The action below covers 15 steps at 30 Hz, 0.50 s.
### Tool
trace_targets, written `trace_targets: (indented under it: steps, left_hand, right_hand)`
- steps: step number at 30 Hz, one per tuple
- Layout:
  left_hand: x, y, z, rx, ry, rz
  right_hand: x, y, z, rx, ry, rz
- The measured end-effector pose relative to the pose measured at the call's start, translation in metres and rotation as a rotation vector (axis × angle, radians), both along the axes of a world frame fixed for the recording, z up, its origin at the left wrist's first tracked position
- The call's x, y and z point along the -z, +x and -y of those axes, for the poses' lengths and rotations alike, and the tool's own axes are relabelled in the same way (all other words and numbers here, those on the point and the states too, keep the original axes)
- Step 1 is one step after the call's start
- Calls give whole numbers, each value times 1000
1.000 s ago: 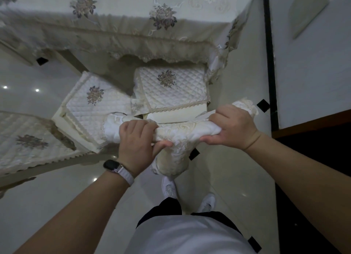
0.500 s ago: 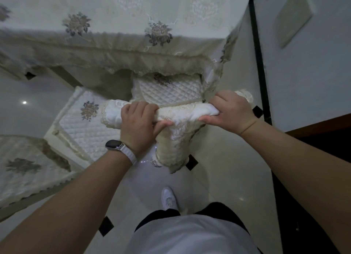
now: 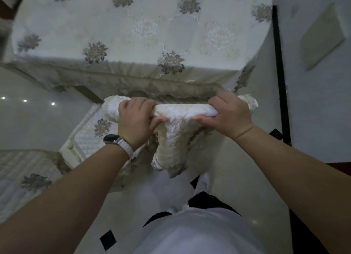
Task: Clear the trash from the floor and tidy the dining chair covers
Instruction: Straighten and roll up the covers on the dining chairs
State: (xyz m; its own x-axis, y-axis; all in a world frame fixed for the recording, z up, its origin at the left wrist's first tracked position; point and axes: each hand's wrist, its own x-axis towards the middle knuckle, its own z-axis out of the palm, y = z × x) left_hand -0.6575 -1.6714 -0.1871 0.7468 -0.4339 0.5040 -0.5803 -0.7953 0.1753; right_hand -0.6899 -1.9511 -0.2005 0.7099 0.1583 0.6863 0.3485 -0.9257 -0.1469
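Observation:
A cream embroidered chair cover (image 3: pixel 176 140) wraps the top rail of a dining chair's back, right in front of me. My left hand (image 3: pixel 136 121) grips the covered rail near its left end, fingers over the top and thumb underneath. My right hand (image 3: pixel 229 115) grips the same rail near its right end. Bunched cover fabric hangs down between my hands. The chair's seat is hidden under the table edge.
A dining table with a floral tablecloth (image 3: pixel 133 35) fills the far side. A quilted chair seat (image 3: pixel 89 132) stands at left, another covered chair (image 3: pixel 24 177) further left. A white wall with a dark strip (image 3: pixel 279 73) runs on the right. Glossy tiled floor (image 3: pixel 237 177) lies below.
The chair with its cover has slid forward under the table; its quilted seat is now hidden beneath the tablecloth edge. Both hands keep their grip on the covered rail.

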Motion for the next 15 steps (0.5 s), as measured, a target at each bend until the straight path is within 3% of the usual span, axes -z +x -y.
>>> trace_targets:
  steps: [4,15]
  left_hand:
    - [-4,24,11,-84,-14,-63]
    - [-6,113,9,31,-57,-104]
  right_hand:
    - [-2,35,5,-4,11,28]
    - [-6,96,-1,75,-11,9]
